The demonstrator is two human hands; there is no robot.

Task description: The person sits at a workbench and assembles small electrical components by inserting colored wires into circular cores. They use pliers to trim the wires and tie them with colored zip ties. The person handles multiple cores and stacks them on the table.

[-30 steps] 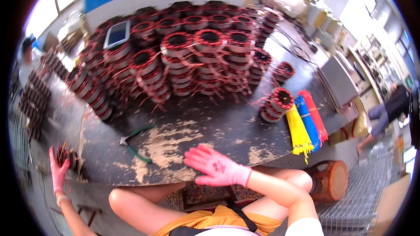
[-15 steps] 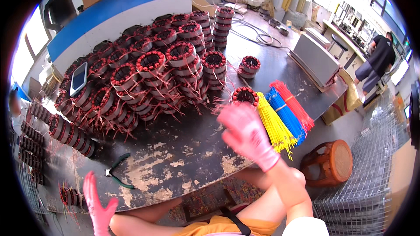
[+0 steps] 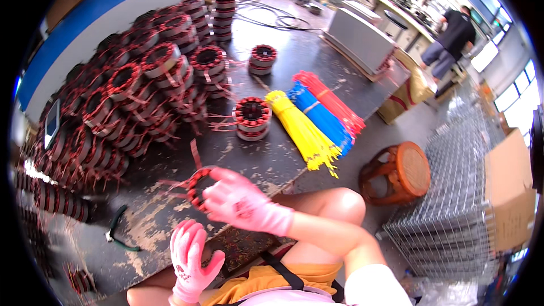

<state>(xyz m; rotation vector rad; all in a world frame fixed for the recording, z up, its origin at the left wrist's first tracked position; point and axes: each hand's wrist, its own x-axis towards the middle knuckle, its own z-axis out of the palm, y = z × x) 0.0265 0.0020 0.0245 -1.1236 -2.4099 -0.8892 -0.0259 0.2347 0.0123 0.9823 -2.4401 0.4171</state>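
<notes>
Head view, held ring, pliers, stool

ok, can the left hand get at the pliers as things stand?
Probably yes: the left hand looks empty, and the pliers lie on the table off to its left, with nothing visible covering them or standing between.

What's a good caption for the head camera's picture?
Gloved right hand holds a red-wound ring; the left hand is open nearby.

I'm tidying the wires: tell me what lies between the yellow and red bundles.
The head view shows a blue bundle between the yellow bundle and red bundle.
</notes>
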